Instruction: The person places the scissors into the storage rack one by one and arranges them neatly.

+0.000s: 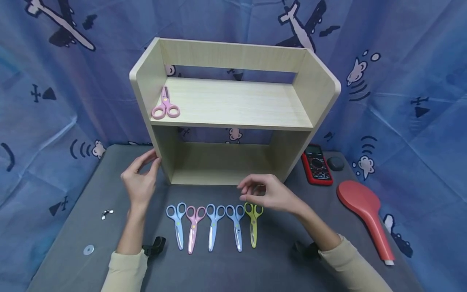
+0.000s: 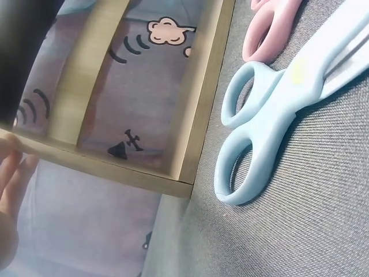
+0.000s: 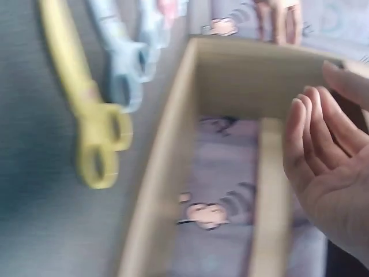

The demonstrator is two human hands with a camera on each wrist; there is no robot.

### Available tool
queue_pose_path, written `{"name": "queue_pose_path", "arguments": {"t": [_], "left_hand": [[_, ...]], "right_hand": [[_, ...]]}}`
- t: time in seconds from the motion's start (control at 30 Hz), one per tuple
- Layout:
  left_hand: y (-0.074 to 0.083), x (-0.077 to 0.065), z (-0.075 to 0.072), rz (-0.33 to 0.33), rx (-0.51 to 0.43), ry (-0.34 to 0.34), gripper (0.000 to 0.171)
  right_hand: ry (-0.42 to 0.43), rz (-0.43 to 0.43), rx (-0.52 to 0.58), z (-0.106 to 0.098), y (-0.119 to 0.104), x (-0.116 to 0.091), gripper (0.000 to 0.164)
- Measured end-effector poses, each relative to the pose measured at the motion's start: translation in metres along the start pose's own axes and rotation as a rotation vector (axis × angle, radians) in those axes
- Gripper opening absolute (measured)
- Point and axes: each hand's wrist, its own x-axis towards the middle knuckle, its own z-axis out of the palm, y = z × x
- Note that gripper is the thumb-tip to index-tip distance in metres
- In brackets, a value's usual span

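Note:
A pale wooden two-tier shelf (image 1: 240, 101) stands at the back of the table. My left hand (image 1: 140, 182) is at its left side panel, fingertips right at the front edge; the left wrist view shows those fingers (image 2: 17, 179) outside the panel. My right hand (image 1: 268, 190) hovers before the lower tier, fingers loosely curved and holding nothing. Pink scissors (image 1: 166, 106) lie on the upper tier's left end, handles forward. Before the shelf runs a row of scissors, handles toward it: light blue (image 1: 178, 227), pink (image 1: 193, 227), two more blue, and yellow-green (image 1: 253, 227) below my right hand.
Right of the shelf lie a red multimeter (image 1: 316, 165), a dark mouse-like object (image 1: 335, 163) and a red paddle-shaped thing with a long handle (image 1: 365, 207). A small shiny piece (image 1: 106, 214) and a pale disc (image 1: 88, 250) are at the left. A patterned blue curtain (image 1: 226, 24) hangs behind.

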Motion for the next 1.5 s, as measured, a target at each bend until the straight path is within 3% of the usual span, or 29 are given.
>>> {"name": "queue_pose_path", "arguments": {"t": [0.3,0.63,0.97,1.3,1.5], "left_hand": [[0.002,0.000,-0.001,-0.004,0.012,-0.005,0.026],[0.002,-0.001,-0.001,-0.003,0.009,-0.006,0.027],[0.001,0.000,0.000,0.013,0.024,-0.007,0.028],[0.003,-0.001,-0.001,-0.004,0.009,-0.007,0.027],[0.003,0.000,-0.001,-0.005,0.005,-0.005,0.027]], "right_hand": [[-0.179,0.082,0.031,0.016,0.062,-0.011,0.035],[-0.203,0.116,-0.048,0.023,0.104,-0.014,0.039],[-0.175,0.144,-0.156,0.025,0.107,-0.009,0.047],[-0.185,0.257,-0.178,0.028,0.094,-0.003,0.043],[-0.196,0.233,-0.167,0.025,0.093,-0.004,0.041]]}}
